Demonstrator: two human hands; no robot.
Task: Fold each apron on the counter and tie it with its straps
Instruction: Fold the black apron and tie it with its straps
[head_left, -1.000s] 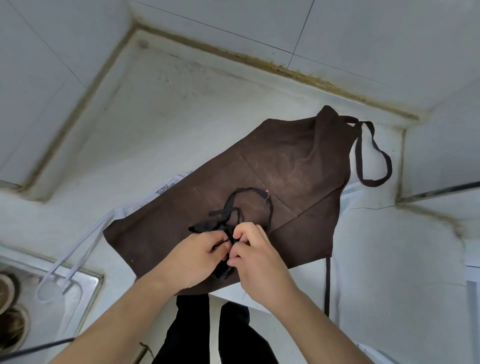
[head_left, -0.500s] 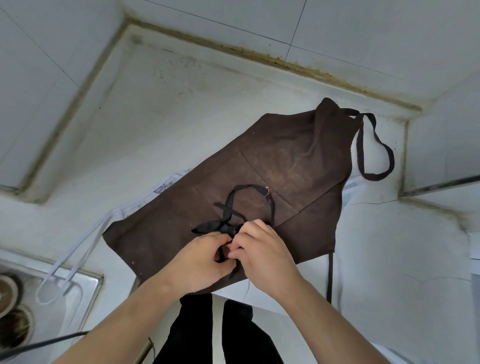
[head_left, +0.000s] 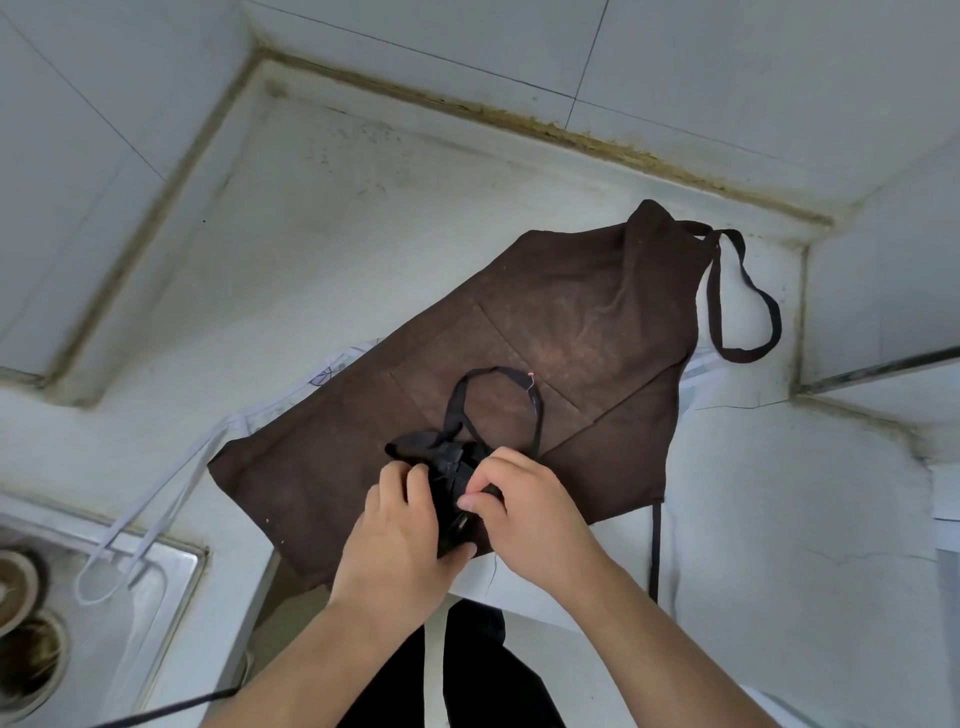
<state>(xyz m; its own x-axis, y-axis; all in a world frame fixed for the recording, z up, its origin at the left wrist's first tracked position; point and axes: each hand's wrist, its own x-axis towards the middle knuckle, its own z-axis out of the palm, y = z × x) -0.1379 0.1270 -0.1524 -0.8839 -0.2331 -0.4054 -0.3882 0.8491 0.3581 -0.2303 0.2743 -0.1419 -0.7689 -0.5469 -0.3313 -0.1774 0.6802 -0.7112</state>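
A brown apron (head_left: 571, 332) lies spread flat on the white counter (head_left: 363, 234), its black neck loop (head_left: 748, 312) at the far right. On top of it, near the front edge, sits a small folded black apron bundle (head_left: 447, 467) with a strap loop (head_left: 498, 395) arching behind it. My left hand (head_left: 405, 525) grips the bundle from the left and below. My right hand (head_left: 524, 509) pinches the bundle's strap from the right. A white apron lies under the brown one, only its straps (head_left: 156, 509) showing.
A steel sink (head_left: 78, 597) sits at the lower left, with the white straps hanging over its rim. Tiled walls close the counter behind and on the right. A black strap (head_left: 655, 545) hangs off the counter's front edge. My dark trousers show below.
Both hands have shifted slightly toward me along the black bundle, and more of the bundle now shows between them. The strap loop behind it stands a little wider.
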